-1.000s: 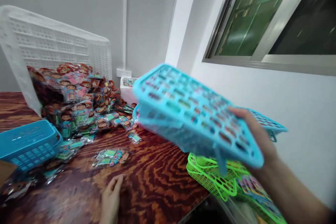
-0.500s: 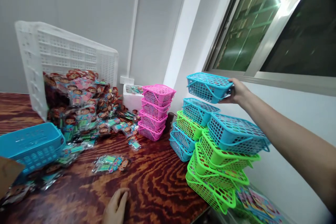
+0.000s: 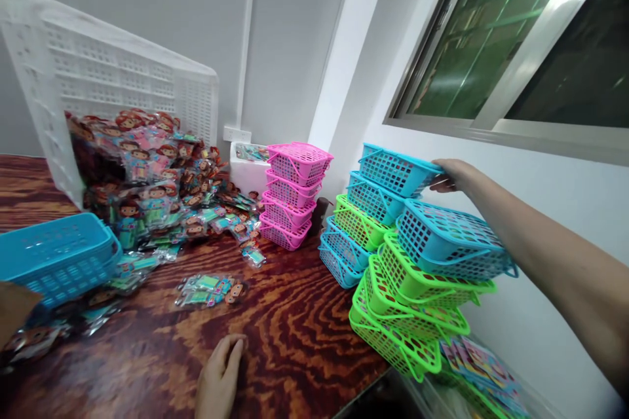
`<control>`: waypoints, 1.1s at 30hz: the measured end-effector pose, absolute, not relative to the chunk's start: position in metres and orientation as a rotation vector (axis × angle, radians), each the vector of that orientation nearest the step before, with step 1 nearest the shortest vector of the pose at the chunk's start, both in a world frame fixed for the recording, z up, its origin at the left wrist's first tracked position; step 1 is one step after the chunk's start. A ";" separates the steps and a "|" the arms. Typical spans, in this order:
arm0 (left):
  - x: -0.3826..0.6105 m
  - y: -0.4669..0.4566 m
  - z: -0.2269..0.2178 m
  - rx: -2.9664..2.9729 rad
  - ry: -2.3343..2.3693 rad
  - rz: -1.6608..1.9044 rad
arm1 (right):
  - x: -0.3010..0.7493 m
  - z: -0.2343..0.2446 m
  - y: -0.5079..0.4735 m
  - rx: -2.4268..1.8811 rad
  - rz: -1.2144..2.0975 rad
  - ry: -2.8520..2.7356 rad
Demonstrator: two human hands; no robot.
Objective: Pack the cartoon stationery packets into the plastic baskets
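Observation:
At the right, my right hand (image 3: 453,175) grips the end rim of a blue lidded basket (image 3: 393,169), thumb side above and fingers below. That basket sits on top of the rear stack, on another blue basket (image 3: 376,198) with a green one (image 3: 361,222) beneath. My left hand (image 3: 221,373) rests on the wooden table at the bottom, holding nothing, its thumb a little apart from the loosely bent fingers. Just beyond it lies a small group of clear-bagged doll-print pieces (image 3: 211,291).
A front stack has a blue basket (image 3: 452,240) above several green baskets (image 3: 393,337). Pink baskets (image 3: 292,196) are piled farther back. Bagged pieces (image 3: 147,193) spill from a tipped white crate (image 3: 113,72). An open blue basket (image 3: 59,255) stands left. A window (image 3: 491,59) is upper right.
My right hand has lowered the blue basket from above the rear stack onto its top. My left hand has stayed on the table. The camera view has shifted slightly.

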State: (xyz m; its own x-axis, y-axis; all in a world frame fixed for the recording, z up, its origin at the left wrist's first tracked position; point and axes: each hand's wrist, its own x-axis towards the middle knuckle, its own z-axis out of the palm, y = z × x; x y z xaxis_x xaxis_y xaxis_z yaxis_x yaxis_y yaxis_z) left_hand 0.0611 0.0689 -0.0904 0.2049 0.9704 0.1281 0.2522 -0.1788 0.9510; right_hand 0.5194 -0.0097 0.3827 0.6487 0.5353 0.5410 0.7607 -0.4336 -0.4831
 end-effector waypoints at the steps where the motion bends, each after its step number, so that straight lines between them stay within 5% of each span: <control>1: 0.061 0.068 -0.089 1.604 1.176 1.049 | 0.520 0.383 -0.010 -2.171 -0.371 -0.974; 18: 0.061 0.067 -0.085 1.587 1.164 1.052 | 0.452 0.424 -0.015 -2.192 -0.839 -1.078; 24: 0.060 0.066 -0.083 1.582 1.147 1.052 | 0.338 0.371 -0.058 -1.772 -0.883 -1.598; 27: 0.060 0.065 -0.078 1.574 1.151 1.048 | 0.283 0.304 -0.090 -1.724 -0.477 -2.005; 31: 0.060 0.063 -0.070 1.574 1.156 1.055 | 0.248 0.204 -0.102 -1.654 0.717 -2.394; 33: 0.060 0.062 -0.070 1.542 1.162 1.055 | 0.240 0.156 -0.091 -1.649 1.056 -2.255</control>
State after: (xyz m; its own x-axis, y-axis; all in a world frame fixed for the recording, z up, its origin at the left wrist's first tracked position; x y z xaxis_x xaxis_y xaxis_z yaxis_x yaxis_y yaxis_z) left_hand 0.0597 0.0615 -0.0697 0.1912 0.9757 0.1072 0.2004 -0.1457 0.9688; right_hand 0.2399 -0.0908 0.1564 -0.3821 0.8833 -0.2716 0.7740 0.1453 -0.6163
